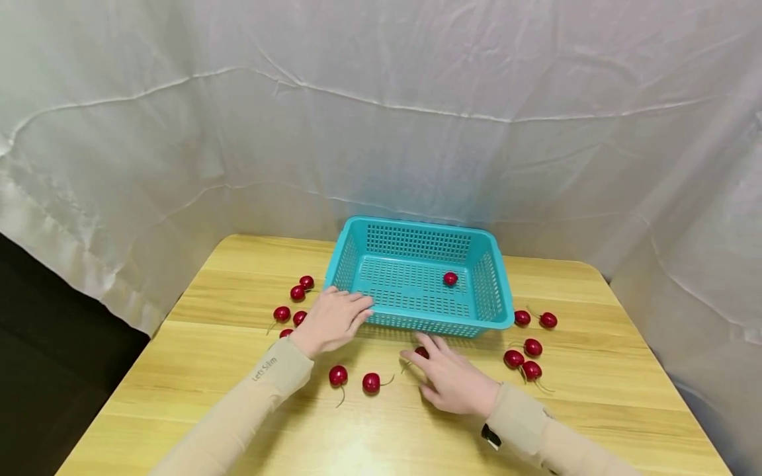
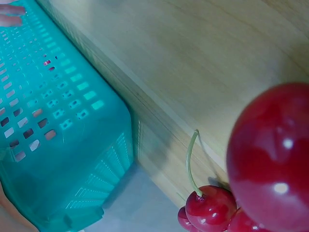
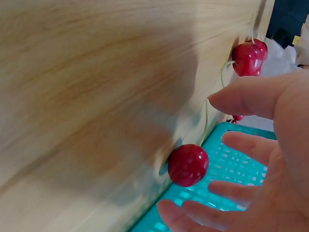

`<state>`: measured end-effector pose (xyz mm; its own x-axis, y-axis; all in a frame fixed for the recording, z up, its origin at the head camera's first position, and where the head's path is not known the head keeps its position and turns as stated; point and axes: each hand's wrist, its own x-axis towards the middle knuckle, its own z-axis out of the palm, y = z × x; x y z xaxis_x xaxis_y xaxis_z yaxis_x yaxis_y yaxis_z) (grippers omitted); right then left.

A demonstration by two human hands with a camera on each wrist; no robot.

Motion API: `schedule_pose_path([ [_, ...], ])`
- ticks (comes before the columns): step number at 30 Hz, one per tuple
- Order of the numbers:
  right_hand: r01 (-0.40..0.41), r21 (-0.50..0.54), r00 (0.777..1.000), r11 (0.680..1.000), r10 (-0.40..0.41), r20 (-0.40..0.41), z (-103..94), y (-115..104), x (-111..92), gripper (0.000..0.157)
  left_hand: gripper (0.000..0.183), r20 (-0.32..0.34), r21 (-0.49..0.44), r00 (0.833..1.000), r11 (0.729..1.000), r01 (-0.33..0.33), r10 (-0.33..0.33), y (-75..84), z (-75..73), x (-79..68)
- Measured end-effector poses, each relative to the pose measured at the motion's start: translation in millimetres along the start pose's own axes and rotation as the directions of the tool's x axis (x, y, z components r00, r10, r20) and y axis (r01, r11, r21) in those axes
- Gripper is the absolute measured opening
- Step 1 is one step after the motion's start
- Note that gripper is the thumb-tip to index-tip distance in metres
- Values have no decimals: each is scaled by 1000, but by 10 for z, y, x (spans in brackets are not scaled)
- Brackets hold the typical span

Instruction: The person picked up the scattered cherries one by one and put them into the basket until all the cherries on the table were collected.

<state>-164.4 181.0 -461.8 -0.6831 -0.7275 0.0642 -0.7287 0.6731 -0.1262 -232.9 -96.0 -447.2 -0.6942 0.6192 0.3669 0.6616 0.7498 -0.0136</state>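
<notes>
My left hand (image 1: 338, 318) grips the front left rim of a teal perforated basket (image 1: 485, 323), fingers reaching over the edge. Inside the basket lies one red cherry (image 1: 450, 279). My right hand (image 1: 455, 380) is just in front of the basket, its fingers spread around another cherry (image 1: 422, 352) on the table. The right wrist view shows this cherry (image 3: 188, 165) with its stem up near the thumb tip, apart from the fingers. Two more stemmed cherries, one at left (image 1: 338, 375) and one nearer the middle (image 1: 371, 383), lie between my forearms.
Several cherries (image 1: 282, 314) lie left of the basket, some partly behind my left wrist; one cherry (image 2: 273, 157) looms close in the left wrist view. Several others (image 1: 532, 348) lie to its right. A pale curtain (image 1: 417, 132) hangs behind the wooden table (image 1: 625, 377).
</notes>
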Motion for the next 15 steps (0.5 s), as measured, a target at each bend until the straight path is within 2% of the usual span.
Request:
schedule_pose_path([
  [9, 3, -8, 998, 1000, -2, 63, 54, -10, 19, 57, 28, 17, -1, 1000, 1000, 16, -16, 1, 8, 2],
  [15, 27, -13, 998, 1000, -26, 51, 58, -36, -2, 51, 30, 24, -7, 1000, 1000, 20, -20, -6, 17, 4],
])
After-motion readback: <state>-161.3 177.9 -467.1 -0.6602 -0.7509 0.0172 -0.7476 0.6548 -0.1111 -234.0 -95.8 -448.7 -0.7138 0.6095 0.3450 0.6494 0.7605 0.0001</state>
